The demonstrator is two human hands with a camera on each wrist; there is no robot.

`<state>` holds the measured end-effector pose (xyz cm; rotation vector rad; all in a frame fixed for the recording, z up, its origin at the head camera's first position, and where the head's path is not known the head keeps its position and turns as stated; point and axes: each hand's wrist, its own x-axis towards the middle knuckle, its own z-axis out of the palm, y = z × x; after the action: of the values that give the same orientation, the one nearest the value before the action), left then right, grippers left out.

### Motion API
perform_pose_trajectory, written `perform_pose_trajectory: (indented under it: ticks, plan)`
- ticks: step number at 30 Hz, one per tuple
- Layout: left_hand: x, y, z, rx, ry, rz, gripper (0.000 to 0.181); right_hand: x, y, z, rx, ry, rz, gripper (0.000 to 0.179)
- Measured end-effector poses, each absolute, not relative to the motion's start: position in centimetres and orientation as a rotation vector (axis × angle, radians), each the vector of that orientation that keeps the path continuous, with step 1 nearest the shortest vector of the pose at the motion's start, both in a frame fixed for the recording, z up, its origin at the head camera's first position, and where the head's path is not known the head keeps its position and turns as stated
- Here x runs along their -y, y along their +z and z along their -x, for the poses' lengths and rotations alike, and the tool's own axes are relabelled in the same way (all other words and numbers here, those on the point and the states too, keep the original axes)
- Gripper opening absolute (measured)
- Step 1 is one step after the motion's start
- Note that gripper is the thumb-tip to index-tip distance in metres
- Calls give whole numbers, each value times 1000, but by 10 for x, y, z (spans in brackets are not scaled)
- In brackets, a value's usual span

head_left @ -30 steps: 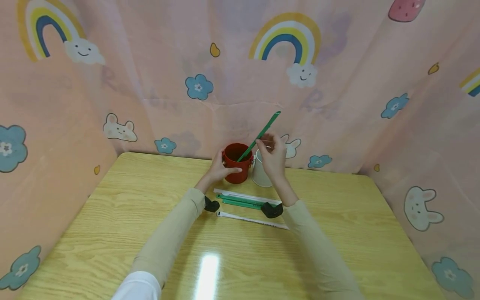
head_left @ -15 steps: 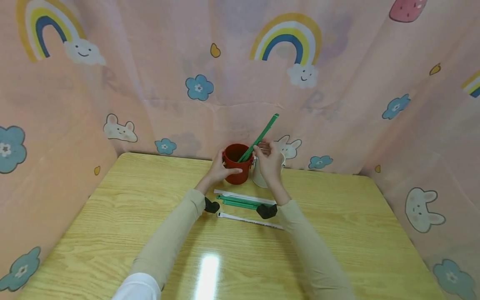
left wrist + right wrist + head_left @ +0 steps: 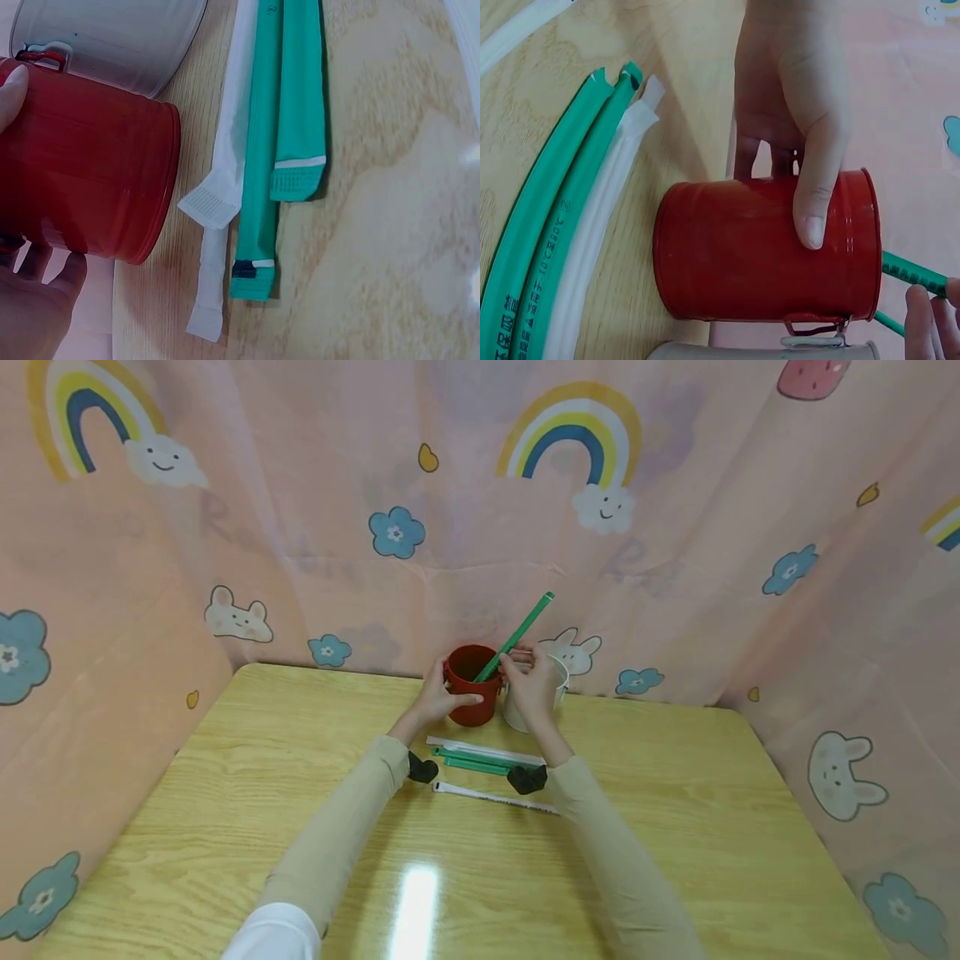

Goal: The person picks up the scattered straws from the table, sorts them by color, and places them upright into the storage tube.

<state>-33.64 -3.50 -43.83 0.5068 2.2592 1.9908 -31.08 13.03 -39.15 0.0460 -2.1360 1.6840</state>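
Observation:
My left hand (image 3: 437, 697) grips a small red metal bucket (image 3: 765, 251) by its side, thumb along the front and fingers behind. Between the fingertips of my right hand (image 3: 534, 683) is a green-wrapped straw (image 3: 525, 625). It leans up to the right, its lower end inside the red bucket's mouth; that end is hidden. Lower down in the right wrist view, another thin green piece (image 3: 889, 322) shows by the bucket's rim. A white bucket (image 3: 557, 693) stands close on the right of the red one, partly behind my right hand.
In front of the buckets, green-wrapped straws (image 3: 301, 97) and white-wrapped straws (image 3: 229, 142) lie side by side on the wooden table (image 3: 247, 793). Another white-wrapped straw (image 3: 491, 797) lies nearer. A pink patterned curtain (image 3: 465, 602) hangs behind the table.
My right hand has come left and slightly down toward the red bucket, and the straw's top end has lowered with it. My left hand and the red bucket stay put.

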Motion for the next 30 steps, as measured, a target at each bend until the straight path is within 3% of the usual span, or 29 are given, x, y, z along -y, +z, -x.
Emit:
perform_pose_trajectory:
  ticks: [9,19,30]
  plan:
    - [32,-462,352,-2330,1967,-485,83,-136,-396,311,2192,1550,31,24]
    - [33,-462,351,-2287,2000,-512,86,-145,-398,305,2161,1543,20,25]
    - [33,-461,348,-2315,2033,-584,84,-151,-400,291,2201,1455,-94,13]
